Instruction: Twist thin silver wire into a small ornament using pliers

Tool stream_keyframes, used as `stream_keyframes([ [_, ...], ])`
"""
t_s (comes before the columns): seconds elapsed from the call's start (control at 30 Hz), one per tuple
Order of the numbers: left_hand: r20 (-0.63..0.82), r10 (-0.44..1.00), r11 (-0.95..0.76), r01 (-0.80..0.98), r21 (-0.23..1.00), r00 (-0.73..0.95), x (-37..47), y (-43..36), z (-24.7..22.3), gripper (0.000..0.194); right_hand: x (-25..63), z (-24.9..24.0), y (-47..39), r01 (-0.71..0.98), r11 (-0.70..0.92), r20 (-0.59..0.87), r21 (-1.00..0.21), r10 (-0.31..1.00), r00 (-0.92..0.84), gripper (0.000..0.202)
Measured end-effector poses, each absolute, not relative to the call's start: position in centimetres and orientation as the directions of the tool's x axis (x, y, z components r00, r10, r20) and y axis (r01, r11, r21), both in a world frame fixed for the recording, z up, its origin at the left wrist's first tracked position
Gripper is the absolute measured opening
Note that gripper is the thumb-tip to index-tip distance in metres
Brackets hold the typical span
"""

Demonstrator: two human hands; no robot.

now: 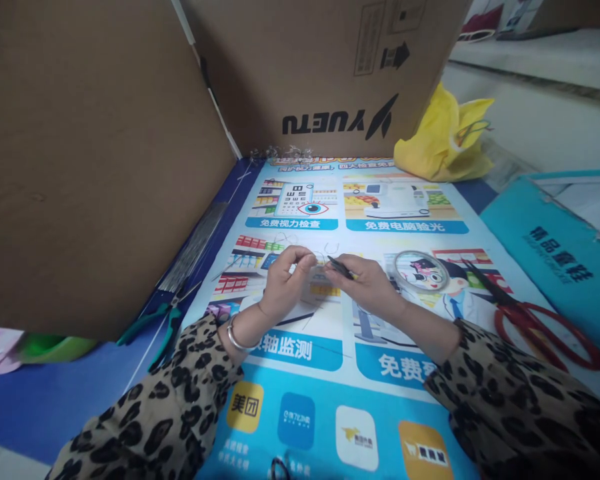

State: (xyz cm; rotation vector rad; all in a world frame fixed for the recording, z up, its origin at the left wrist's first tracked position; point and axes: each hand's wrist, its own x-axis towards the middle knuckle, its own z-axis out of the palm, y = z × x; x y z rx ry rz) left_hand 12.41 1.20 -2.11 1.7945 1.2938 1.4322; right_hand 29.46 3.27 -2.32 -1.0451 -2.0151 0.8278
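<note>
My left hand [291, 277] is closed in a pinch on a thin wire [321, 255], whose fine loops show between my two hands. My right hand [367, 283] is closed round a small, dark, pointed tool [340, 268]; its exact kind is too small to make out. The tool's tip points left, close to the wire and my left fingertips. Both hands are just above a printed poster sheet [300, 370] that covers the table. Further thin wire pieces [285, 238] lie on the sheet behind my left hand.
Left are green-handled pliers [163, 323] and a bundle of thin wires [195, 247]. Right lie a round coil [421, 271], red-handled scissors [545, 327] and a teal box [555, 253]. Cardboard [325, 73] walls the back and left. A yellow bag [437, 140] sits at back right.
</note>
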Motion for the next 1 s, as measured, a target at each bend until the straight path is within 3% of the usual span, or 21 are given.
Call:
stream_keyframes([
  [0.27, 0.432, 0.902, -0.403, 0.334, 0.852, -0.014, 12.4, 1.3, -2.1, 0.015, 29.4, -3.0, 3.5, 0.399, 0.632, 0.408, -0.664, 0.754, -0.515, 0.017],
  [0.6, 0.242, 0.970, -0.229, 0.357, 0.906, 0.008, 12.0, 2.3, -2.6, 0.022, 29.5, -2.0, 3.4, 0.454, 0.303, 0.164, -0.838, 0.933, -0.321, 0.023],
  [0.83, 0.189, 0.981, -0.161, 0.669, 0.725, 0.032, 11.6, 2.5, -3.3, 0.019, 29.3, -2.8, 3.9, 0.654, 0.442, 0.178, -0.614, 0.885, -0.431, 0.018],
  [0.9, 0.208, 0.978, -0.164, 0.691, 0.704, 0.021, 11.6, 2.5, -3.3, 0.018, 29.3, -2.9, 4.0, 0.666, 0.448, 0.188, -0.596, 0.884, -0.427, 0.019],
  [1.0, 0.217, 0.976, -0.157, 0.608, 0.779, -0.025, 11.7, 2.8, -3.2, 0.018, 29.2, -3.0, 4.0, 0.647, 0.420, 0.214, -0.637, 0.902, -0.375, 0.018],
])
